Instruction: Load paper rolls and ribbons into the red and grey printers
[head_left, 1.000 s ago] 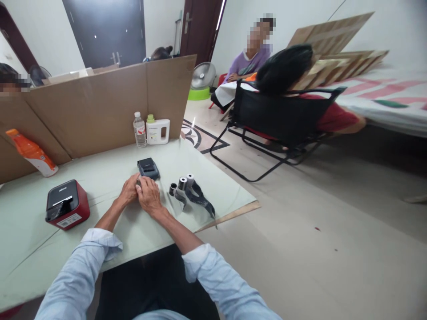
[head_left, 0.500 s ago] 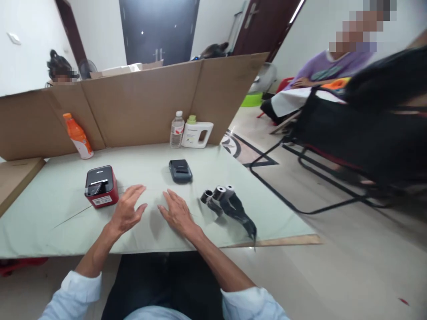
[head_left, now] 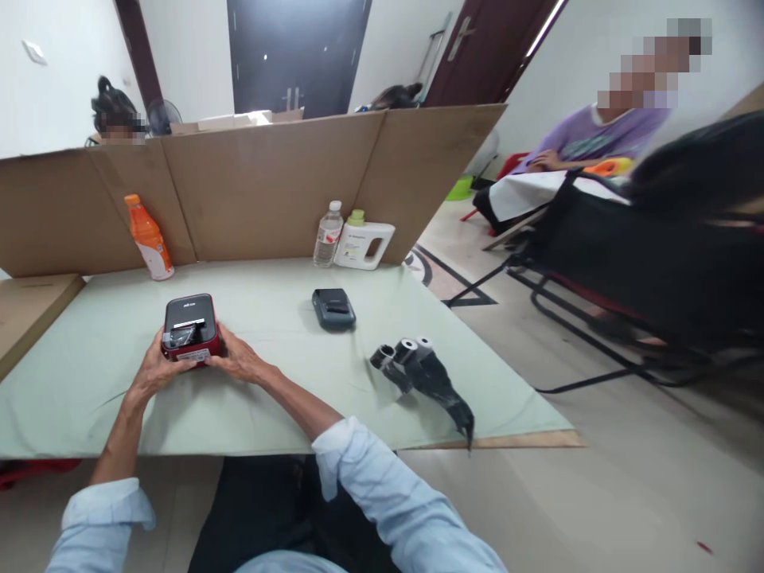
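Observation:
A red label printer with a black top (head_left: 189,326) stands on the pale green table (head_left: 280,390). My left hand (head_left: 153,368) grips its left side and my right hand (head_left: 239,360) grips its right side, fingers curled against the casing. A small dark handheld printer (head_left: 333,308) lies further back, to the right of my hands. Three rolls with black ribbon trailing from them (head_left: 418,368) lie near the table's right edge.
A folded cardboard screen (head_left: 268,183) stands along the table's back. Before it are an orange bottle (head_left: 149,237), a clear water bottle (head_left: 328,234) and a white jug (head_left: 364,243). A black folding chair (head_left: 633,263) and seated people are on the right.
My hands left the spot by the small dark printer, opened above the table, then moved left and closed round the red printer. The view swung left.

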The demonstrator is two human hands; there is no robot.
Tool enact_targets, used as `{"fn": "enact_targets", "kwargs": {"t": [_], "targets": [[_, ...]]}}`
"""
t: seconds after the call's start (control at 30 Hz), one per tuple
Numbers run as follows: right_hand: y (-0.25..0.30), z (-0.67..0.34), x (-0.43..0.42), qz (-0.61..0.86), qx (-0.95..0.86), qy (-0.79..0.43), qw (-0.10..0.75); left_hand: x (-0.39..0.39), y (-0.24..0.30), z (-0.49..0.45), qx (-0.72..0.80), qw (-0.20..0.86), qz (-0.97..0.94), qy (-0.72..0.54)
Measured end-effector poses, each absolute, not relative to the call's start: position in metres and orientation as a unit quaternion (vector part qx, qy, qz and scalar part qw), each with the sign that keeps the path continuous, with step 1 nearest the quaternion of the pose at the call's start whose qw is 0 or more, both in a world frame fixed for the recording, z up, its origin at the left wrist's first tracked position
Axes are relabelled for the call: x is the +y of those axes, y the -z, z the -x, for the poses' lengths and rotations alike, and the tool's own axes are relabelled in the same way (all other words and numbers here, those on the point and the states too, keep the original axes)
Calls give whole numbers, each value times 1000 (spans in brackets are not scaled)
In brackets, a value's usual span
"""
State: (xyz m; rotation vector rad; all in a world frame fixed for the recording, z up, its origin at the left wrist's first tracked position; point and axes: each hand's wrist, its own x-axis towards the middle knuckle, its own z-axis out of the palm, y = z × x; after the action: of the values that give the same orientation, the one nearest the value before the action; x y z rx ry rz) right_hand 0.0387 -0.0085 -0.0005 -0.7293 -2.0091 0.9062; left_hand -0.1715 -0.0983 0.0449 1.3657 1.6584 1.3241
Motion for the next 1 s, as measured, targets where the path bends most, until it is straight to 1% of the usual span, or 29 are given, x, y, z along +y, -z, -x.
{"fn": "enact_targets", "kwargs": {"t": [0.1,0.2,0.4,0.63,0.83,1.0], "targets": [[-4,-35,-13,262,-798,-394,374,-94,-44,159,597,284,-530,-530],[-5,-48,-20,287,-774,-402,397,-92,-39,142,588,272,-532,-546],[12,-115,-20,362,-739,-332,461,-71,-31,79,561,263,-593,-514],[27,-180,-13,390,-725,-318,470,-52,-31,15,553,276,-624,-478],[41,-186,-13,381,-727,-310,480,-59,-23,10,573,286,-617,-457],[46,-188,-17,388,-715,-335,474,-63,-16,28,579,224,-655,-430]]}}
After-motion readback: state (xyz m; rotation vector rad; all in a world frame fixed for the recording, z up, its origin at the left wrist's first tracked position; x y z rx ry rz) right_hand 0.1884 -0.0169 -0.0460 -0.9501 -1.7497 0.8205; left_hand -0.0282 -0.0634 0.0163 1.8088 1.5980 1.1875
